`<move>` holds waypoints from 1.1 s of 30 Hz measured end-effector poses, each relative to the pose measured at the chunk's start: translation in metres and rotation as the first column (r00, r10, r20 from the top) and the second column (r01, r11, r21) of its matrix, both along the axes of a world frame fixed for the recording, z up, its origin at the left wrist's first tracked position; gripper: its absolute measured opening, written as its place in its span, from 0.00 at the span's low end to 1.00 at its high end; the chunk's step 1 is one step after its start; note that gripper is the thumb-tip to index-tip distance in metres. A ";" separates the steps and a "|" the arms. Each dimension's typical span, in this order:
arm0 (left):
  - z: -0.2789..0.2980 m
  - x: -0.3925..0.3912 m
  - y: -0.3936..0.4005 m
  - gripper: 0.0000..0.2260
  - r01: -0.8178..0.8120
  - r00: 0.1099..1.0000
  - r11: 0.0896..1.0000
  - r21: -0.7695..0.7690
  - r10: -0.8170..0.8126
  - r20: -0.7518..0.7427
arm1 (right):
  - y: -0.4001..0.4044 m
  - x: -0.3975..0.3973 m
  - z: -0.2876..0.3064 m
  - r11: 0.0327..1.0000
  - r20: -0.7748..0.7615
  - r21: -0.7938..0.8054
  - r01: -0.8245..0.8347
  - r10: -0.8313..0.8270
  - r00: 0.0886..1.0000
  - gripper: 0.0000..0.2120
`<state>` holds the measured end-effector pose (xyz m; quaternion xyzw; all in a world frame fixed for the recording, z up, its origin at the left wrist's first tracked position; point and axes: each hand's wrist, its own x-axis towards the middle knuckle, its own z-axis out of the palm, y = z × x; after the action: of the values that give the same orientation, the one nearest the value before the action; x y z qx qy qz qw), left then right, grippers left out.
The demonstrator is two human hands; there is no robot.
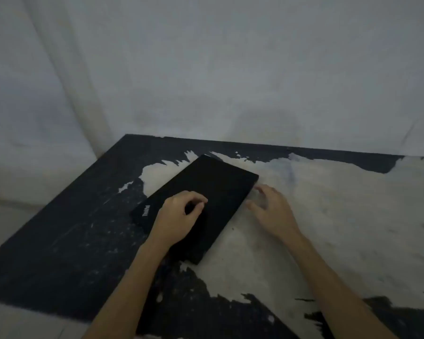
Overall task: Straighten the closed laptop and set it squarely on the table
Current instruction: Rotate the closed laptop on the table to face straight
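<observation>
A closed black laptop point(213, 189) lies flat on the table point(328, 216), turned at an angle to the table's edges, its long side running from near left to far right. My left hand point(179, 216) rests on the lid near the logo corner, fingers curled loosely with the tips touching the lid. My right hand point(274, 211) hovers just off the laptop's right long edge, fingers spread and slightly blurred; whether its fingertips touch the edge is unclear.
The tabletop is dark with large worn pale patches. Its far edge point(255, 144) meets a pale wall, and its left edge point(54, 196) drops off to a light floor. Nothing else stands on the table.
</observation>
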<state>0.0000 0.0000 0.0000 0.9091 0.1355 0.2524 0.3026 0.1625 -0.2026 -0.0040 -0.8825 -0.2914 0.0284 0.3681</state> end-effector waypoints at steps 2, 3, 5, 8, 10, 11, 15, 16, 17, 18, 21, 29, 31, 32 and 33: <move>-0.002 -0.012 0.013 0.06 -0.055 0.998 0.998 0.020 0.055 -0.009 | 0.013 -0.008 0.001 0.999 -0.024 0.024 0.027 -0.027 0.999 0.30; -0.006 -0.016 0.020 0.07 -0.093 0.995 0.995 0.048 0.094 -0.031 | 0.019 -0.012 0.002 0.999 -0.048 0.025 0.047 -0.046 0.998 0.33; -0.008 -0.025 0.030 0.12 -0.176 0.980 0.981 0.076 0.182 -0.082 | 0.031 -0.021 0.001 0.997 -0.081 -0.025 0.070 -0.072 0.994 0.37; -0.008 -0.028 0.039 0.18 -0.242 0.961 0.966 0.093 0.252 -0.115 | 0.045 -0.028 -0.003 0.990 -0.038 -0.088 0.107 -0.111 0.993 0.39; -0.007 -0.022 0.047 0.21 -0.272 0.945 0.958 0.092 0.284 -0.164 | 0.049 -0.031 -0.005 0.986 -0.017 -0.118 0.121 -0.123 0.992 0.39; -0.005 -0.017 0.050 0.22 -0.288 0.933 0.954 0.086 0.300 -0.197 | 0.051 -0.031 -0.005 0.984 -0.017 -0.124 0.127 -0.130 0.991 0.39; -0.002 0.005 0.061 0.23 -0.291 0.920 0.949 0.117 0.311 -0.239 | 0.052 -0.031 -0.008 0.981 0.007 -0.136 0.138 -0.138 0.990 0.38; -0.003 0.011 0.063 0.24 -0.290 0.918 0.950 0.117 0.311 -0.247 | 0.052 -0.030 -0.010 0.981 0.017 -0.134 0.139 -0.138 0.990 0.37; -0.002 0.017 0.066 0.25 -0.298 0.913 0.948 0.108 0.316 -0.258 | 0.052 -0.031 -0.010 0.981 0.022 -0.134 0.138 -0.136 0.990 0.37; -0.002 0.022 0.068 0.26 -0.309 0.906 0.946 0.093 0.323 -0.274 | 0.051 -0.030 -0.011 0.982 0.022 -0.135 0.135 -0.133 0.991 0.37; -0.004 0.030 0.073 0.29 -0.353 0.894 0.935 0.032 0.347 -0.282 | 0.051 -0.031 -0.010 0.984 0.035 -0.124 0.124 -0.121 0.992 0.36; -0.007 0.040 0.081 0.31 -0.418 0.872 0.908 0.005 0.403 -0.279 | 0.050 -0.026 -0.013 0.989 0.020 -0.110 0.095 -0.093 0.995 0.38; -0.006 0.041 0.081 0.28 -0.437 0.871 0.899 -0.008 0.422 -0.250 | 0.049 -0.025 -0.014 0.991 0.024 -0.107 0.086 -0.084 0.996 0.38; -0.005 0.041 0.081 0.26 -0.450 0.869 0.893 -0.013 0.434 -0.239 | 0.049 -0.025 -0.014 0.991 0.024 -0.109 0.079 -0.077 0.997 0.38; -0.005 0.042 0.082 0.25 -0.457 0.866 0.889 -0.019 0.440 -0.238 | 0.049 -0.025 -0.013 0.992 0.023 -0.108 0.071 -0.069 0.997 0.38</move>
<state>0.0415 0.0822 -0.0047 0.8633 0.3862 0.2048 0.2521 0.1378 -0.1535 -0.0172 -0.9111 -0.2618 0.0229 0.3175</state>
